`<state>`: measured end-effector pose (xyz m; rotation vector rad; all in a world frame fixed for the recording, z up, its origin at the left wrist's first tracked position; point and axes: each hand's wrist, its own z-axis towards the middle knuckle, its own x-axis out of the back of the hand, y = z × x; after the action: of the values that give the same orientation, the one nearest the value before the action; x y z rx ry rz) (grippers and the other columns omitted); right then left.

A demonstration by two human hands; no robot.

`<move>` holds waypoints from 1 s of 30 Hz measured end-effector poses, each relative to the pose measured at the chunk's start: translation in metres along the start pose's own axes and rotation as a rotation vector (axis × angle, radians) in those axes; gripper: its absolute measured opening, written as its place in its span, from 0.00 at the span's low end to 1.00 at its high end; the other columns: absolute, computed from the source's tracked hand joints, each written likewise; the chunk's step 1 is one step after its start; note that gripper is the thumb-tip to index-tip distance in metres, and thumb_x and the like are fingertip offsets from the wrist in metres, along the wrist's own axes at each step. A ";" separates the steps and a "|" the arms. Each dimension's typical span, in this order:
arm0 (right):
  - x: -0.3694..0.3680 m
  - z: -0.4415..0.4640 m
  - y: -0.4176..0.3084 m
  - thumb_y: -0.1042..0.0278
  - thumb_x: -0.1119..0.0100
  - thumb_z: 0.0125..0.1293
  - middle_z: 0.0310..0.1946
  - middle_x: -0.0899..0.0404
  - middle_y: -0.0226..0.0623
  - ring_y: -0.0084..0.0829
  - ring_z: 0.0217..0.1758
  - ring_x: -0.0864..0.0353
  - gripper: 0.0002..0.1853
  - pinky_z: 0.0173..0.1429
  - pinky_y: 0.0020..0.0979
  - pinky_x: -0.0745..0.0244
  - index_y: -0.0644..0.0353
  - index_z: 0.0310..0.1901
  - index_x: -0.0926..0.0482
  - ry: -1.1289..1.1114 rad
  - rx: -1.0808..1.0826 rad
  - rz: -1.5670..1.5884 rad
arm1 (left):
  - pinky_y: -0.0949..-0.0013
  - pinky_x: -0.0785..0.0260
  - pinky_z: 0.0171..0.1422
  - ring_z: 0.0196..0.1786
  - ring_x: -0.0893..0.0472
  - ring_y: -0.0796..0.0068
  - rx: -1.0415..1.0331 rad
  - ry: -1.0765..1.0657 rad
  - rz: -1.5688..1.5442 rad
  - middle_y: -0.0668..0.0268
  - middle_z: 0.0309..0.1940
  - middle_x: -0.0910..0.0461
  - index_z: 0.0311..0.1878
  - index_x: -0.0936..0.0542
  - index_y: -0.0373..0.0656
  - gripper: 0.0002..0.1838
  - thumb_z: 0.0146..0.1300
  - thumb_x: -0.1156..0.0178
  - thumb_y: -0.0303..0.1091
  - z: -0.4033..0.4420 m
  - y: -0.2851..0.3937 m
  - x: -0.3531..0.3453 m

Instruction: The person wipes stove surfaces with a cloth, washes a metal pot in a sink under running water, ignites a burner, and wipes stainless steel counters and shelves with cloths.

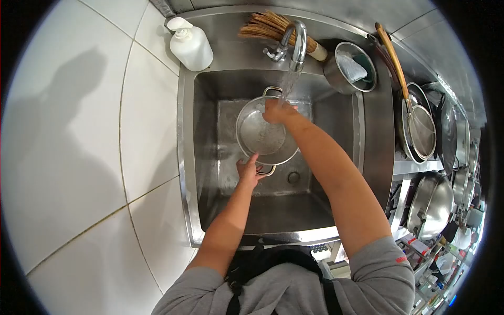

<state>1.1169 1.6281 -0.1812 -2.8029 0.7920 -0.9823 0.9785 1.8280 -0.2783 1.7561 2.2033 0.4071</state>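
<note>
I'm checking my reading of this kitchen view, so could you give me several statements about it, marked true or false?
1. A white pump bottle stands left of the faucet. True.
2. The faucet is shut off. False: water is running from it.
3. The left hand is at the near handle of the metal pot. True.
4. Nothing lies behind the faucet. False: a straw brush lies there.
5. The right hand is over the metal pot. True.
6. A long-handled strainer is left of the metal pot. False: it is to the right.
</note>
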 end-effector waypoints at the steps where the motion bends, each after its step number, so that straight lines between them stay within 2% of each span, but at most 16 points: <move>1: -0.006 -0.012 -0.003 0.60 0.48 0.63 0.66 0.33 0.57 0.58 0.70 0.36 0.28 0.67 0.66 0.40 0.61 0.64 0.29 0.164 -0.038 -0.089 | 0.54 0.18 0.42 0.43 0.17 0.57 -0.127 -0.183 0.173 0.51 0.55 0.27 0.60 0.39 0.40 0.27 0.63 0.36 0.32 0.002 0.011 0.004; 2: -0.007 -0.022 -0.006 0.58 0.46 0.62 0.63 0.29 0.58 0.51 0.68 0.29 0.28 0.69 0.56 0.35 0.62 0.62 0.26 0.328 -0.079 -0.176 | 0.59 0.20 0.38 0.39 0.16 0.66 -0.201 -0.194 0.342 0.55 0.47 0.23 0.59 0.36 0.40 0.25 0.62 0.36 0.31 0.002 0.019 0.008; 3: -0.004 -0.017 -0.002 0.58 0.46 0.62 0.63 0.29 0.58 0.51 0.68 0.29 0.28 0.69 0.56 0.35 0.62 0.62 0.26 0.332 -0.077 -0.180 | 0.59 0.20 0.38 0.39 0.16 0.66 -0.205 -0.194 0.338 0.55 0.47 0.23 0.59 0.36 0.40 0.25 0.62 0.36 0.31 0.008 0.024 0.013; 5: -0.006 0.002 0.017 0.62 0.48 0.63 0.65 0.32 0.57 0.54 0.71 0.34 0.30 0.67 0.69 0.42 0.61 0.67 0.32 0.364 0.048 -0.048 | 0.66 0.23 0.37 0.37 0.17 0.73 -0.326 -0.168 0.576 0.57 0.46 0.22 0.57 0.31 0.42 0.22 0.64 0.35 0.34 0.026 0.030 0.030; 6: -0.009 0.000 0.020 0.62 0.48 0.63 0.65 0.32 0.57 0.54 0.71 0.34 0.30 0.67 0.69 0.42 0.61 0.67 0.32 0.363 0.055 -0.050 | 0.66 0.23 0.37 0.37 0.17 0.73 -0.327 -0.162 0.572 0.57 0.46 0.22 0.57 0.31 0.42 0.22 0.64 0.35 0.34 0.032 0.036 0.042; 8: -0.024 -0.007 0.028 0.59 0.44 0.61 0.63 0.29 0.53 0.56 0.67 0.31 0.31 0.67 0.56 0.36 0.63 0.65 0.30 0.785 0.040 -0.185 | 0.64 0.25 0.42 0.42 0.19 0.74 -0.399 -0.250 0.276 0.63 0.47 0.21 0.57 0.27 0.45 0.22 0.68 0.39 0.48 0.038 0.043 0.065; 9: -0.041 0.015 0.050 0.59 0.44 0.61 0.63 0.29 0.53 0.56 0.67 0.31 0.31 0.67 0.56 0.36 0.63 0.65 0.30 0.775 0.033 -0.180 | 0.64 0.25 0.42 0.42 0.19 0.74 -0.388 -0.249 0.283 0.63 0.47 0.21 0.57 0.27 0.45 0.22 0.68 0.39 0.48 0.033 0.040 0.070; 11: -0.068 0.081 0.095 0.54 0.40 0.58 0.59 0.25 0.51 0.53 0.64 0.27 0.32 0.67 0.47 0.34 0.65 0.61 0.27 0.453 -0.030 0.057 | 0.59 0.28 0.50 0.49 0.21 0.72 -0.140 -0.026 0.066 0.66 0.50 0.21 0.60 0.27 0.48 0.30 0.69 0.47 0.63 0.015 0.049 0.069; 12: -0.062 0.074 0.096 0.54 0.40 0.58 0.59 0.25 0.51 0.53 0.64 0.27 0.32 0.67 0.47 0.34 0.65 0.61 0.27 0.456 -0.030 0.053 | 0.53 0.30 0.55 0.57 0.24 0.69 -0.076 -0.015 0.117 0.67 0.53 0.22 0.61 0.28 0.49 0.33 0.70 0.57 0.68 0.006 0.050 0.064; 15: -0.041 0.020 0.085 0.52 0.34 0.52 0.54 0.21 0.51 0.51 0.60 0.24 0.32 0.64 0.46 0.30 0.63 0.57 0.24 0.228 -0.116 0.157 | 0.55 0.31 0.59 0.60 0.25 0.62 -0.097 0.086 -0.043 0.60 0.61 0.28 0.64 0.31 0.41 0.39 0.69 0.56 0.69 0.022 0.035 0.055; 17: -0.026 -0.015 0.066 0.53 0.30 0.48 0.50 0.20 0.53 0.50 0.56 0.21 0.32 0.61 0.45 0.27 0.58 0.56 0.22 0.257 0.104 0.225 | 0.55 0.34 0.64 0.63 0.27 0.60 -0.079 0.050 -0.132 0.61 0.66 0.31 0.68 0.34 0.43 0.41 0.69 0.61 0.71 0.046 0.029 0.074; 19: -0.017 -0.048 0.045 0.53 0.28 0.47 0.47 0.20 0.53 0.51 0.52 0.21 0.29 0.57 0.45 0.26 0.58 0.51 0.21 0.403 0.250 0.187 | 0.56 0.35 0.67 0.66 0.29 0.60 0.072 -0.100 -0.455 0.61 0.69 0.33 0.70 0.36 0.46 0.39 0.71 0.65 0.69 0.036 0.040 0.071; 21: -0.017 -0.093 0.021 0.56 0.26 0.47 0.42 0.21 0.51 0.51 0.48 0.21 0.26 0.53 0.45 0.26 0.58 0.46 0.21 0.598 0.456 0.152 | 0.55 0.37 0.71 0.69 0.31 0.61 0.066 -0.168 -0.511 0.61 0.70 0.34 0.71 0.36 0.46 0.37 0.73 0.68 0.66 0.031 0.036 0.062; 23: -0.018 -0.137 -0.005 0.61 0.27 0.49 0.41 0.24 0.48 0.51 0.46 0.22 0.23 0.52 0.45 0.26 0.57 0.46 0.24 0.694 0.599 0.133 | 0.55 0.31 0.67 0.66 0.28 0.59 0.032 -0.565 -0.658 0.61 0.67 0.30 0.69 0.32 0.49 0.27 0.77 0.62 0.54 0.070 0.008 0.061; 24: -0.023 -0.156 -0.016 0.65 0.28 0.51 0.41 0.26 0.46 0.50 0.45 0.23 0.22 0.51 0.45 0.27 0.56 0.47 0.24 0.728 0.673 0.122 | 0.55 0.31 0.67 0.64 0.26 0.61 -0.070 -0.670 -0.622 0.60 0.65 0.28 0.66 0.30 0.48 0.25 0.75 0.56 0.52 0.084 -0.002 0.053; 30: -0.053 -0.236 -0.059 0.73 0.39 0.56 0.40 0.30 0.44 0.46 0.47 0.24 0.16 0.43 0.38 0.20 0.59 0.47 0.25 0.704 0.774 0.058 | 0.56 0.30 0.66 0.62 0.25 0.61 -0.132 -0.913 -0.510 0.60 0.62 0.26 0.66 0.30 0.48 0.28 0.73 0.54 0.56 0.036 0.006 -0.011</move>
<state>0.9666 1.7289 -0.0103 -1.7680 0.3774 -1.8074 1.0003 1.8198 -0.3084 0.9374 1.7573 -0.3125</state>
